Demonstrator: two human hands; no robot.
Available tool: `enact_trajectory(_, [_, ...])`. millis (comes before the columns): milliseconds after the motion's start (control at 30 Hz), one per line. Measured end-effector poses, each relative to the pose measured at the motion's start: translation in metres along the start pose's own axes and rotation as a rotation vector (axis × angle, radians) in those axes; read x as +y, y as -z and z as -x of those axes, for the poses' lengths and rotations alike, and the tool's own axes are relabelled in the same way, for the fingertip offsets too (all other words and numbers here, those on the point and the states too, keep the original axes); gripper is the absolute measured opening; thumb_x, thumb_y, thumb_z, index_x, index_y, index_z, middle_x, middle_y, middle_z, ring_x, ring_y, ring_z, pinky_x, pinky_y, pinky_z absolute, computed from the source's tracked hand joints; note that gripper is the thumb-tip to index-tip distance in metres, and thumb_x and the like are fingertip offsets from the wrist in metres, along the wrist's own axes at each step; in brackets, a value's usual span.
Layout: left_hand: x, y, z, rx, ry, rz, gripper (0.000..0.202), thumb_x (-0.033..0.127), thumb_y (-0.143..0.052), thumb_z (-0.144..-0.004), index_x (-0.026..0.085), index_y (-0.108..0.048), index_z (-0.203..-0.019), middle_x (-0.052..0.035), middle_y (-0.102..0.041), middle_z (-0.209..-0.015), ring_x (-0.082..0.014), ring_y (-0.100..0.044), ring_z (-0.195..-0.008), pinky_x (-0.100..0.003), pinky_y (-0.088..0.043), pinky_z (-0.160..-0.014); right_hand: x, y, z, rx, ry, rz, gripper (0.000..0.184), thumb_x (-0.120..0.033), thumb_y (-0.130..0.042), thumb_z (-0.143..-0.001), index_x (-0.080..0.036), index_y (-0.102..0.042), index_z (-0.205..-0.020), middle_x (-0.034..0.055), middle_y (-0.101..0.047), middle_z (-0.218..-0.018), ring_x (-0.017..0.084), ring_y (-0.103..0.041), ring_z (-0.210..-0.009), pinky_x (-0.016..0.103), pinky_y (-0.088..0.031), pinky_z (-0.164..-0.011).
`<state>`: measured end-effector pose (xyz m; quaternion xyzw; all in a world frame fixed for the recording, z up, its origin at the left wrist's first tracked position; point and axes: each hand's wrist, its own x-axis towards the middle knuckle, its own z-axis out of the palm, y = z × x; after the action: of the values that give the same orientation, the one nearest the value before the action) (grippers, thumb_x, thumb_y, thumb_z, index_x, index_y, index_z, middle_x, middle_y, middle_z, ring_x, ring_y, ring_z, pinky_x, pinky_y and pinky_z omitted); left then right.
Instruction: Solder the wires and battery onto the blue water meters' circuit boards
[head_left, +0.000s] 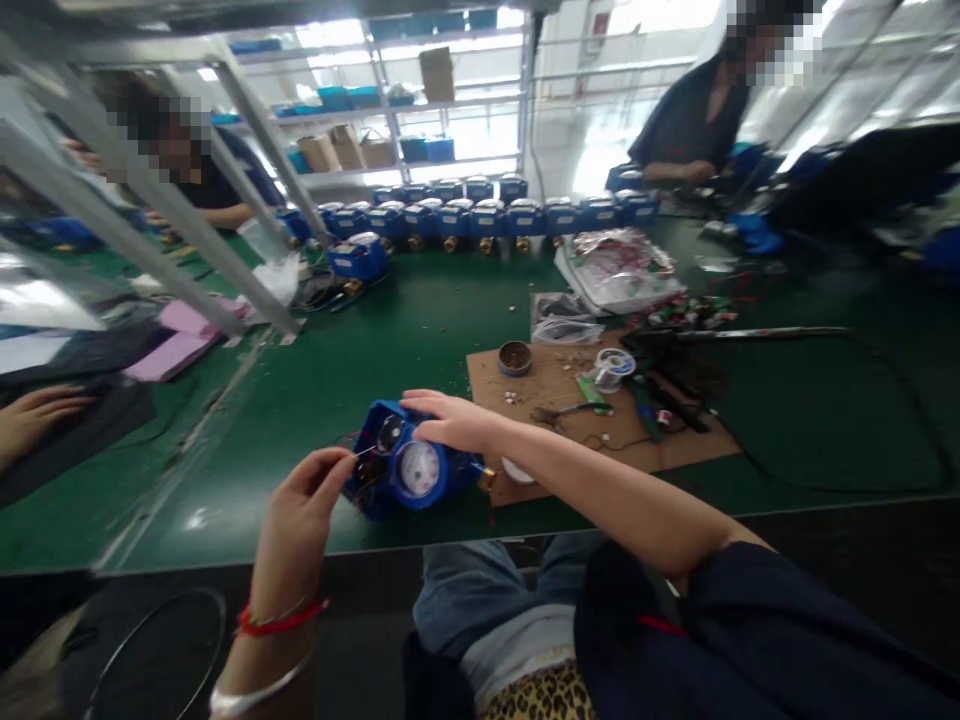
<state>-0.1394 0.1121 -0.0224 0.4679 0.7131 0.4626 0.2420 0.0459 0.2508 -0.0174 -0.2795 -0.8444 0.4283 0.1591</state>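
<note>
Here, close to the near edge of the desk (315, 370), sits a blue meter (420, 470), the left hand (304, 497) pinching a thin pale strand (365, 452) beside it, the right hand (457, 420) resting open-fingered on top

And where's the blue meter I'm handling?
In the head view, the blue meter lies left of centre, at the table's near edge, between the left hand and the brown sheet.
</note>
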Motion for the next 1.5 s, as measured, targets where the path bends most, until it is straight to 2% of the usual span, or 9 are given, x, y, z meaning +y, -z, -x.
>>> enact_trajectory(133, [0.000,-0.007,0.008,0.064,-0.050,0.091,0.012,0.044,-0.059,-0.084,0.033,-0.063,-0.083,0.0132,-0.065,-0.096,-0.0255,-0.056,-0.106,-0.049,-0.040,-0.105,0.002,0.016,-0.009,-0.060,0.066,0.138,0.049,-0.020,-0.051,-0.089,-0.015,-0.050,-0.138,0.0062,-0.043,-0.149,0.015,-0.037,-0.140,0.026,-0.029,-0.115])
enact_trajectory(267, [0.002,-0.010,0.013,0.032,-0.102,0.118,0.017,0.042,-0.058,-0.085,0.026,-0.059,-0.084,0.0049,-0.066,-0.111,-0.0290,-0.057,-0.114,-0.053,-0.042,-0.103,-0.022,-0.011,0.019,0.263,0.014,0.336,0.045,-0.029,-0.038,-0.097,-0.018,-0.051,-0.138,0.0105,-0.043,-0.148,0.023,-0.039,-0.137,0.041,-0.030,-0.114])
enact_trajectory(333, [0.001,-0.009,0.013,0.005,-0.141,0.100,0.017,0.038,-0.058,-0.087,0.022,-0.059,-0.088,-0.0027,-0.066,-0.115,-0.0274,-0.058,-0.114,-0.048,-0.044,-0.101,-0.032,-0.031,0.037,0.420,-0.016,0.370,0.050,-0.037,-0.041,-0.096,-0.017,-0.047,-0.141,0.0136,-0.038,-0.151,0.028,-0.036,-0.138,0.048,-0.027,-0.114])
enact_trajectory(400, [-0.001,-0.008,0.011,0.005,-0.179,0.075,0.016,0.034,-0.056,-0.089,0.019,-0.060,-0.089,-0.0068,-0.066,-0.115,-0.0239,-0.060,-0.110,-0.040,-0.046,-0.098,-0.033,-0.047,0.050,0.456,-0.038,0.349,0.054,-0.038,-0.043,-0.095,-0.015,-0.043,-0.143,0.0158,-0.036,-0.152,0.030,-0.035,-0.138,0.051,-0.028,-0.113])
enact_trajectory(567, [-0.002,-0.006,0.010,0.008,-0.156,0.128,0.017,0.033,-0.054,-0.090,0.018,-0.061,-0.092,-0.0099,-0.066,-0.116,-0.0186,-0.066,-0.095,-0.031,-0.051,-0.087,-0.014,-0.054,0.048,0.403,0.091,0.274,0.048,-0.035,-0.044,-0.095,-0.016,-0.050,-0.138,0.0155,-0.048,-0.141,0.028,-0.043,-0.132,0.048,-0.034,-0.112])
enact_trajectory(867, [0.000,-0.008,0.017,-0.102,-0.120,0.201,0.017,0.032,-0.052,-0.093,0.019,-0.062,-0.097,-0.0086,-0.067,-0.115,-0.0163,-0.068,-0.089,-0.027,-0.050,-0.080,0.022,-0.005,0.024,0.110,0.332,0.260,0.056,-0.036,-0.047,-0.093,-0.021,-0.038,-0.146,0.0126,-0.046,-0.143,0.026,-0.045,-0.131,0.046,-0.037,-0.111])
enact_trajectory(1033, [0.004,-0.012,0.011,-0.130,-0.088,0.213,0.022,0.034,-0.049,-0.095,0.019,-0.062,-0.105,-0.0075,-0.068,-0.111,-0.0146,-0.067,-0.085,-0.026,-0.050,-0.078,0.022,-0.007,0.024,0.147,0.326,0.296,0.057,-0.034,-0.049,-0.091,-0.022,-0.039,-0.146,0.0128,-0.047,-0.142,0.027,-0.046,-0.130,0.048,-0.038,-0.110])
enact_trajectory(1367, [0.016,-0.015,0.005,-0.195,-0.006,0.374,0.019,0.033,-0.051,-0.093,0.016,-0.059,-0.091,-0.0104,-0.065,-0.121,-0.0191,-0.066,-0.099,-0.032,-0.049,-0.088,0.017,-0.013,0.027,0.221,0.316,0.340,0.059,-0.030,-0.051,-0.090,-0.016,-0.038,-0.145,0.0145,-0.046,-0.143,0.027,-0.043,-0.132,0.046,-0.037,-0.111])
enact_trajectory(1500, [0.017,-0.016,0.002,-0.271,0.027,0.372,0.021,0.035,-0.051,-0.093,0.016,-0.060,-0.092,-0.0107,-0.068,-0.113,-0.0211,-0.066,-0.101,-0.034,-0.049,-0.091,0.018,-0.014,0.026,0.217,0.318,0.330,0.058,-0.030,-0.051,-0.090,-0.017,-0.037,-0.145,0.0145,-0.046,-0.141,0.028,-0.046,-0.129,0.047,-0.039,-0.109])
